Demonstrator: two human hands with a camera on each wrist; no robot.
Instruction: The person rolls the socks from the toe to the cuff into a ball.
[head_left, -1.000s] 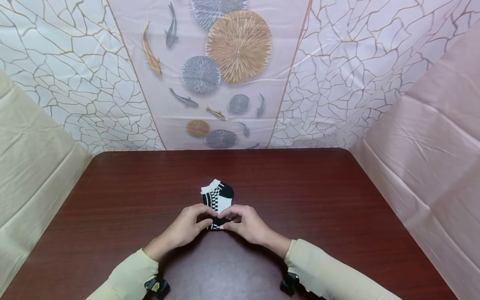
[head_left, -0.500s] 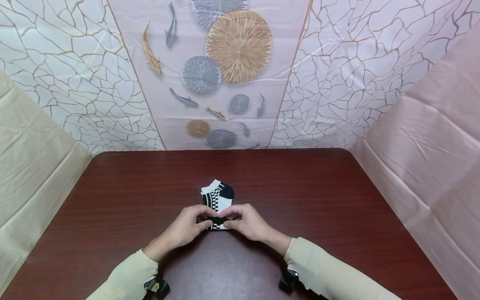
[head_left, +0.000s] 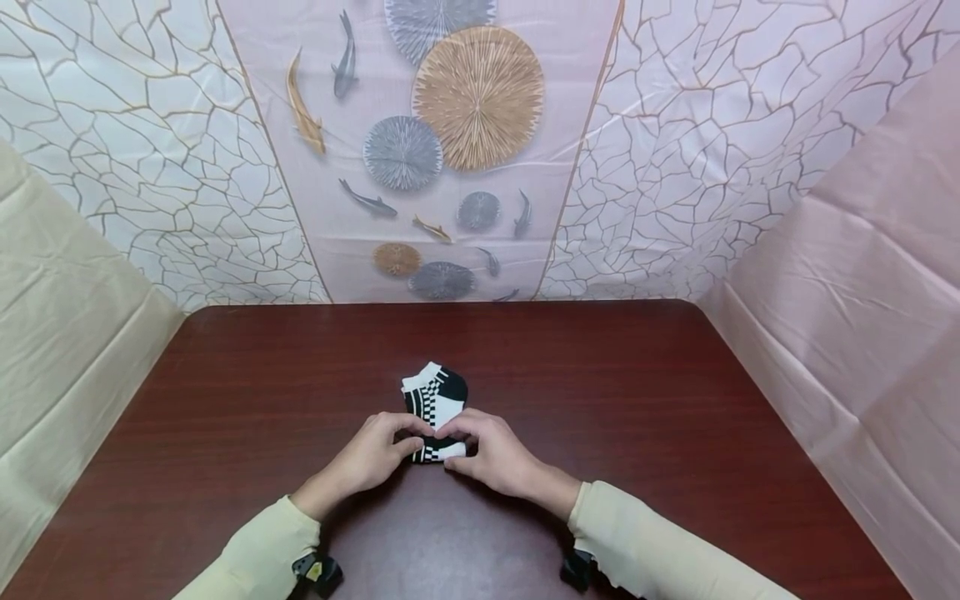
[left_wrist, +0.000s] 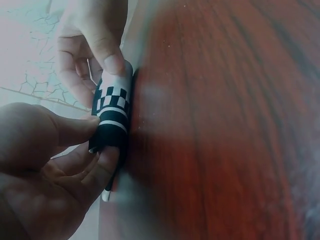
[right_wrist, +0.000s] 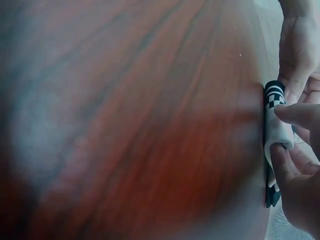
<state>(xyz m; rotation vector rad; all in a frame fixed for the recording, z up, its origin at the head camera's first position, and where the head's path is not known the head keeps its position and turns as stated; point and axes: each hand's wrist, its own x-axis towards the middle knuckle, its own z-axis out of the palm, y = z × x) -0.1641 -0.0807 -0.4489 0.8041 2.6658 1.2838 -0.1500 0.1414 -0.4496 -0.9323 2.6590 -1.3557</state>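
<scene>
A pair of black-and-white ankle socks (head_left: 448, 408) with a checkered band lies on the table, cuffs and black heel pointing away from me. Its near end is folded up into a roll (left_wrist: 114, 112), seen from the side in the left wrist view. My left hand (head_left: 372, 457) pinches the left end of this roll between thumb and fingers. At the right end my right hand (head_left: 497, 454) grips it likewise, thumb low on the near side. Both index fingertips almost meet on top of the socks. In the right wrist view, the white end of the roll (right_wrist: 278, 131) sits between my right thumb and fingers.
The dark red wooden table (head_left: 600, 375) extends around the socks. Patterned cloth (head_left: 480, 192) hangs behind its far edge, with plain cloth at both sides. A black wrist device (head_left: 318, 573) sits under the left sleeve, another (head_left: 576, 571) under the right.
My right thumb has shifted slightly down toward the near edge, showing more of the white part of the roll. The left hand holds nearly the same place.
</scene>
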